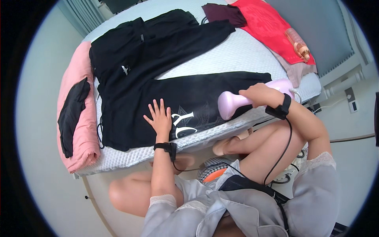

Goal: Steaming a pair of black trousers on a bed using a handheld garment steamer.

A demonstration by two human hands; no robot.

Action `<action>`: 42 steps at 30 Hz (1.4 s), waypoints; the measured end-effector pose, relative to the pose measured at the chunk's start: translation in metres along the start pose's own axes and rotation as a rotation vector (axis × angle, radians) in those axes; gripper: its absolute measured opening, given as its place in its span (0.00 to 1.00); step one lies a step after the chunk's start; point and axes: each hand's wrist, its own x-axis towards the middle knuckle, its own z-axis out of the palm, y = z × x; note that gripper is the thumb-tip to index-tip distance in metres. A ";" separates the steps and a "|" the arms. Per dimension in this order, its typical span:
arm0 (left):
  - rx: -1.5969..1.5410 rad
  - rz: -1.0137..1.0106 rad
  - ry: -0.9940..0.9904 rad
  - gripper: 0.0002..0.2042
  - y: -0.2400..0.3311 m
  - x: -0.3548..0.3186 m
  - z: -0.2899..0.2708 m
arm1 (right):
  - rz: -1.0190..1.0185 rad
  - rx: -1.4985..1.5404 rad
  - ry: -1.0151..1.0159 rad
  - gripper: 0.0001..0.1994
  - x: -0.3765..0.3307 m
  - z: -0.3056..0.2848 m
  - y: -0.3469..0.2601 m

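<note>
Black trousers (130,102) lie spread on the white quilted bed (260,51), one leg stretched out nearest me with a white and grey print. My left hand (160,118) rests flat on that leg, fingers spread, just left of the print. In my right hand (262,95) is a lilac handheld garment steamer (229,105), gripped by its handle. Its rounded head points left, over the lower leg to the right of the print. Whether it touches the fabric I cannot tell. A pale cord leaves the steamer's far right end.
A rolled pink quilt (81,118) with a dark cloth (74,114) on it lines the left edge. At the far right lie a red cloth (264,27), a maroon garment (224,15) and a clear bottle (297,42). A wall socket (352,103) is on the right.
</note>
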 end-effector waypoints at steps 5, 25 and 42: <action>-0.052 -0.008 -0.023 0.25 -0.002 0.001 -0.008 | 0.139 -0.008 -0.046 0.22 -0.014 -0.003 0.013; -0.052 0.077 0.063 0.24 0.054 -0.062 -0.017 | 0.049 -0.014 -0.019 0.22 -0.018 0.008 0.008; -0.085 0.119 0.099 0.25 0.069 -0.053 -0.015 | -0.077 0.024 0.078 0.20 0.004 -0.003 -0.003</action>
